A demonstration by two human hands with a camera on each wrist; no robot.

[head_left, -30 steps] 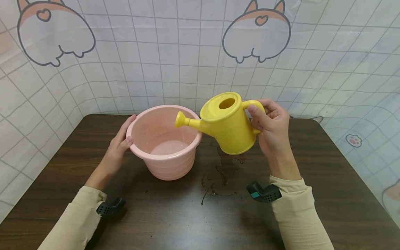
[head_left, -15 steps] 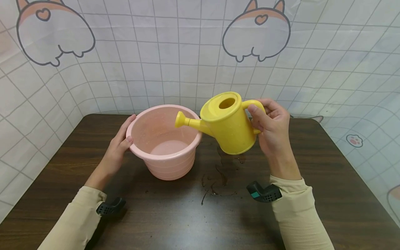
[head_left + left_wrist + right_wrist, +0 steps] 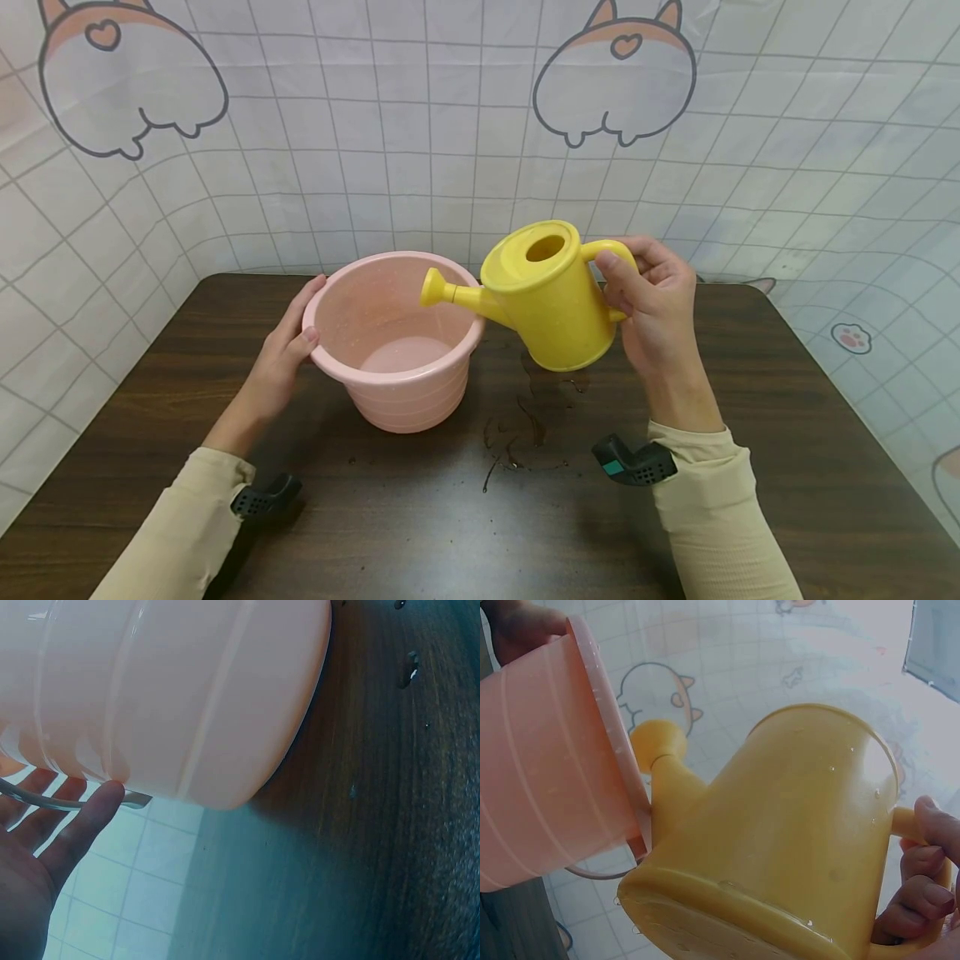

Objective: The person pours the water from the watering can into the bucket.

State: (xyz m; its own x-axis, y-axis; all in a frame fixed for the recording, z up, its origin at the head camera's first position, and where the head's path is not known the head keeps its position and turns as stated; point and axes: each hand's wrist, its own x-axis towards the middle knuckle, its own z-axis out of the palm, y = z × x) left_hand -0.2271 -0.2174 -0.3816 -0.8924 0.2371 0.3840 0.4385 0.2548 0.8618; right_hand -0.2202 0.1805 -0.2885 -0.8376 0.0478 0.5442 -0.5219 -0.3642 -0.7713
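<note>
In the head view, a pink plastic bucket [image 3: 405, 392] stands on the dark wooden table [image 3: 420, 525]. My left hand [image 3: 281, 350] holds its left side at the rim, thumb toward me. A wire handle [image 3: 60, 801] hangs there across the fingers in the left wrist view. My right hand [image 3: 652, 304] grips the handle of a yellow watering can [image 3: 558, 312], lifted off the table to the bucket's right. The can leans slightly left, its spout over the bucket's opening. Drops cling to its base in the right wrist view; no stream from the spout can be made out.
Spilled water [image 3: 517, 442] lies on the table in front of the can. Behind the table hangs a white grid-patterned cloth [image 3: 420, 125] with cartoon animal prints. Black devices [image 3: 633, 462] sit on both wrists.
</note>
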